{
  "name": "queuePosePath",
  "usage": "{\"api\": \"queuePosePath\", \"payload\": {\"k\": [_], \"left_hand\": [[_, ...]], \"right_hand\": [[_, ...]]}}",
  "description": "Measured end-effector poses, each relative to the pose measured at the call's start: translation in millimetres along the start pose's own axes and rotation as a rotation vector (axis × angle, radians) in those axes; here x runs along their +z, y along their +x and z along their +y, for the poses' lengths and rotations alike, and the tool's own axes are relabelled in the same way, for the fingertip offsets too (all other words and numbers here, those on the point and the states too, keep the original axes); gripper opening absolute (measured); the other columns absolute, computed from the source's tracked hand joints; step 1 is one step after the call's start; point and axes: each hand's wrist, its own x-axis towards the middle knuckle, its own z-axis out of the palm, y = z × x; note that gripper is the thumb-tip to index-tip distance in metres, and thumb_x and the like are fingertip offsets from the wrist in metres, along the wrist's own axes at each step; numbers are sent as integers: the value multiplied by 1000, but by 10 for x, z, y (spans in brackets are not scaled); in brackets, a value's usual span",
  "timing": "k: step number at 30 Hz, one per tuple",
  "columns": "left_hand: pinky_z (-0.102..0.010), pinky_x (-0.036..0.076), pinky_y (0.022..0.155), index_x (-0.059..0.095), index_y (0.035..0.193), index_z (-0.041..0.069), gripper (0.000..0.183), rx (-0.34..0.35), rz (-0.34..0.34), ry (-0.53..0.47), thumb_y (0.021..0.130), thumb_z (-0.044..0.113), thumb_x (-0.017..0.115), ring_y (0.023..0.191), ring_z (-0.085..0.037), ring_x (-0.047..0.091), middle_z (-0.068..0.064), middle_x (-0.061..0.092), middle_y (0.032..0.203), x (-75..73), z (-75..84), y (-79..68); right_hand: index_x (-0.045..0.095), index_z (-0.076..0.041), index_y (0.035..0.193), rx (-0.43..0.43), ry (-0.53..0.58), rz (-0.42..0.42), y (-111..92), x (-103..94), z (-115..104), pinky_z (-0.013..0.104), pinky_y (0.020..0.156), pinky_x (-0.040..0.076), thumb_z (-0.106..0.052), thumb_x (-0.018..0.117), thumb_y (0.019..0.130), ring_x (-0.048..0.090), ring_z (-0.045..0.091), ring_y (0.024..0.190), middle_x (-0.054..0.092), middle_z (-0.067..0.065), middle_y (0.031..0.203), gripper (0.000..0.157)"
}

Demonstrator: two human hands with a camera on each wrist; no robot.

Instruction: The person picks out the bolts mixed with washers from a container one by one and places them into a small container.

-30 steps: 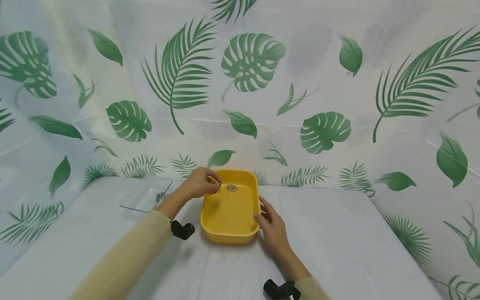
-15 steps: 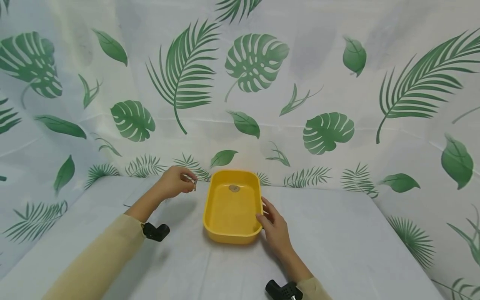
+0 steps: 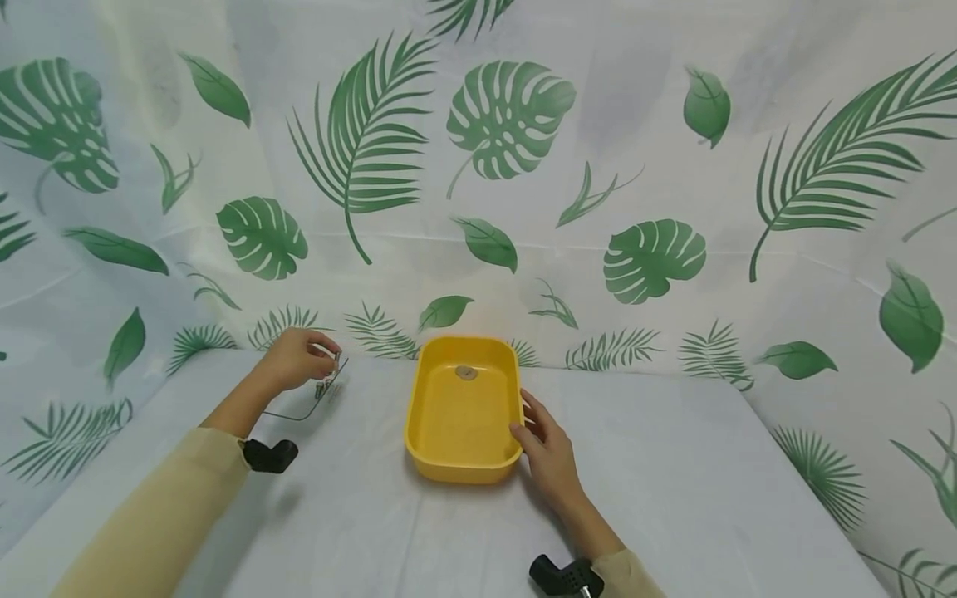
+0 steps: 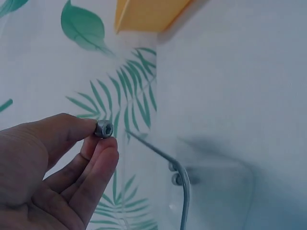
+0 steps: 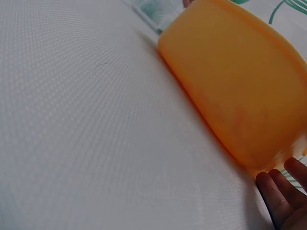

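Note:
Thumb and fingertips of my left hand (image 3: 295, 359) pinch a small metal hex socket screw (image 4: 105, 129), its socketed head plain in the left wrist view. The hand is above the clear tray (image 4: 183, 201), whose rim (image 3: 306, 415) shows below it in the head view. Several more screws (image 3: 323, 388) lie in that tray, partly behind the rim. My right hand (image 3: 549, 453) holds the right side of a yellow bin (image 3: 463, 475), thumb over the rim and fingers along the outer wall. A round greyish patch (image 3: 467, 374) shows on the bin's inside at the far end.
A white cloth (image 3: 673, 465) covers the table under everything. Behind the table hangs a white curtain (image 3: 568, 274) with green leaf prints, close to the bin's far end. The yellow bin stands to the right of the clear tray.
My left hand has moved left from over the yellow bin to above the clear tray, with the screw still pinched. The right hand stays on the bin.

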Motion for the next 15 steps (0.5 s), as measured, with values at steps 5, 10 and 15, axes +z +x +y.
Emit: {"api": "queuePosePath", "payload": {"k": [5,10,15], "left_hand": [[-44,61,83,65,123,-3,34,-26,3,38,94,16,66,99,-35,74,-24,72,115,-61,-101,26],[-37,61,77,65,124,-5,36,-56,3,43,94,15,67,96,-34,74,-24,74,112,-44,-214,69],[-34,60,74,66,123,-6,37,-85,11,50,92,14,68,87,-24,75,-23,74,111,-26,-365,128]], "right_hand": [[43,-26,154,5,-3,4,-1,2,-17,43,101,56,-24,58,102,59,32,130,56,14,148,55],[43,-26,154,-1,-3,7,4,-2,-12,44,101,56,-24,58,101,59,32,130,56,14,147,55],[44,-26,153,-1,-6,8,4,-2,-4,44,102,56,-24,59,101,60,31,128,57,13,146,55]]}}
